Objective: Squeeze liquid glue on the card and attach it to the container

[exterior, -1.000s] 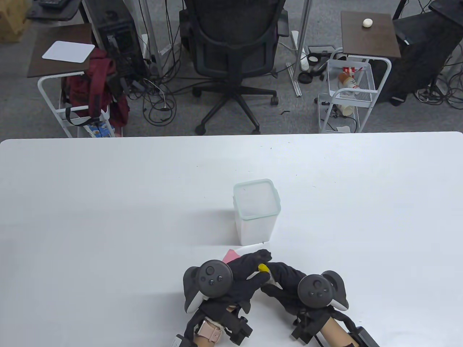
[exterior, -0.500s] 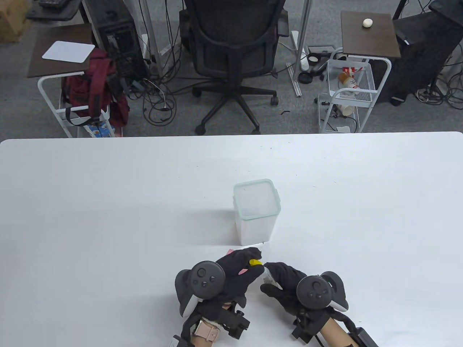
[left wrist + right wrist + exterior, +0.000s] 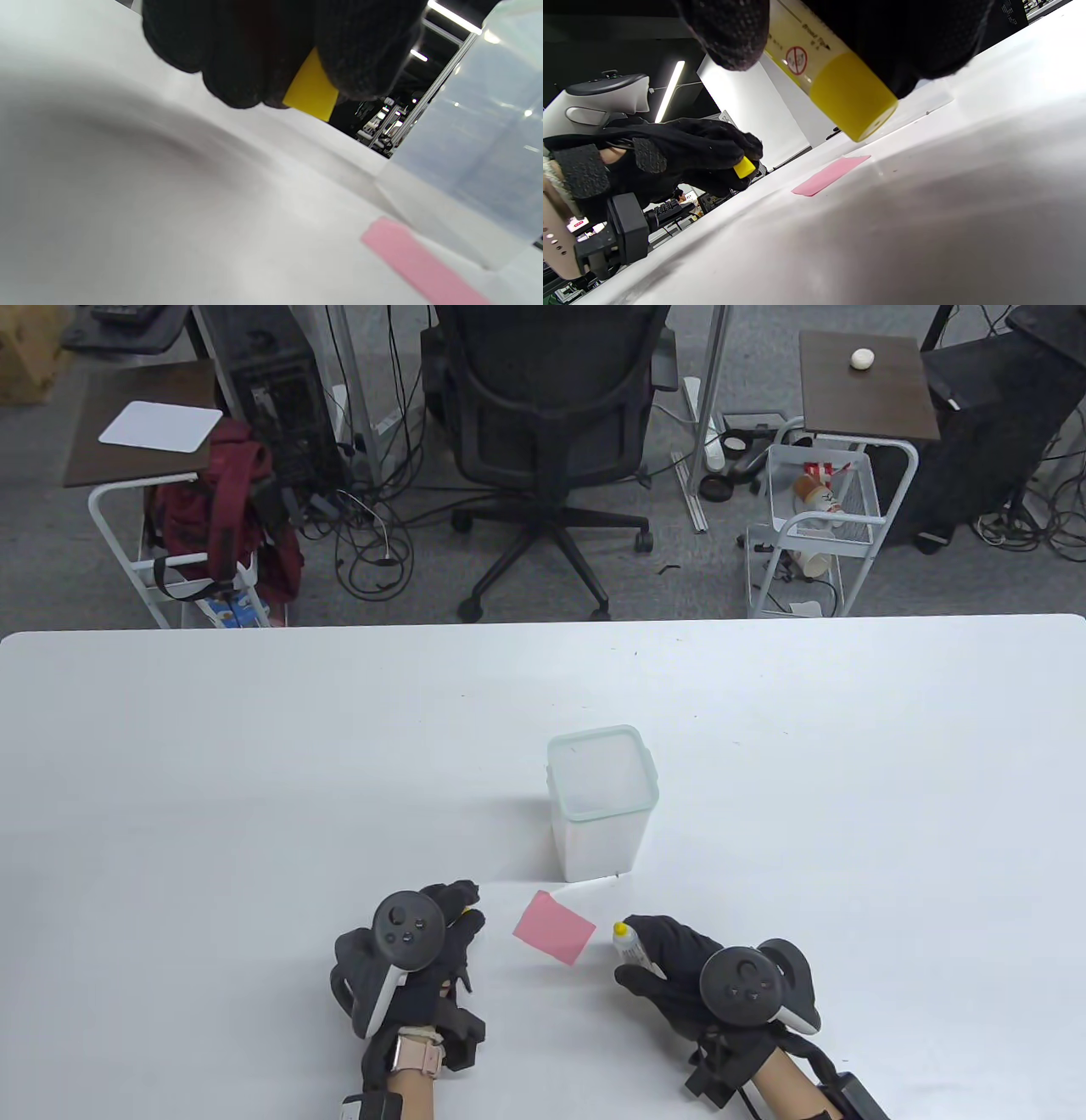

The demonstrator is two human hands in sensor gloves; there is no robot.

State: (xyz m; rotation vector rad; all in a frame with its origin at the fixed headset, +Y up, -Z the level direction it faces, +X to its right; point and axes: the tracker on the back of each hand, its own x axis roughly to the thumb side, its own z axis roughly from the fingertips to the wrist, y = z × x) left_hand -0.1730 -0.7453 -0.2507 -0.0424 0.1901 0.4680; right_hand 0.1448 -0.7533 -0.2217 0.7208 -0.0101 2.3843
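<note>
A pink card [image 3: 554, 928] lies flat on the white table [image 3: 254, 780], just in front of a clear lidded container [image 3: 602, 802]. My right hand [image 3: 670, 971] grips a glue tube [image 3: 630, 943] with its yellow nozzle [image 3: 852, 96] uncapped and pointing toward the card [image 3: 830, 175]. My left hand [image 3: 441, 925], left of the card, pinches the tube's yellow cap [image 3: 312, 87] in its fingertips; the cap also shows in the right wrist view [image 3: 744, 167]. The card [image 3: 420, 267] and container [image 3: 471, 148] show in the left wrist view.
Beyond the table's far edge stand an office chair [image 3: 547, 415], a side table with a red backpack [image 3: 225, 509] and a white wire cart [image 3: 819, 517].
My left hand pulled the yellow cap off the tube and moved left, away from my right hand, uncovering the pink card. My right hand stayed put with the tube.
</note>
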